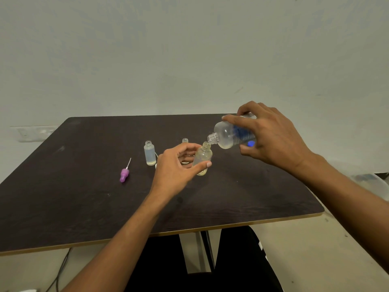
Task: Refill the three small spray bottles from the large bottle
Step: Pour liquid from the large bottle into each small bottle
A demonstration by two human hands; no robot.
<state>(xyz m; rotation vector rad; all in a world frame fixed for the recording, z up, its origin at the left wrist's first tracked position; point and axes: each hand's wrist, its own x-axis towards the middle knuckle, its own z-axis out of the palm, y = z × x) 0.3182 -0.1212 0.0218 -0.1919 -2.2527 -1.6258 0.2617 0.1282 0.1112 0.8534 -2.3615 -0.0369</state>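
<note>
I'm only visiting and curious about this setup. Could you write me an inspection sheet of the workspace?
Surface: dark, scuffed table.
Job's things: large bottle tilted, its neck by the mouth of the held small bottle; left small bottle and rear small bottle stand uncapped; purple spray cap lies on the table.
Clutter: small white object behind the left hand, unclear.
Hands: left hand grips the held small bottle; right hand grips the large bottle.
Cables: dark cable hangs under the table.
Surroundings: pale wall; wall socket at left.
</note>
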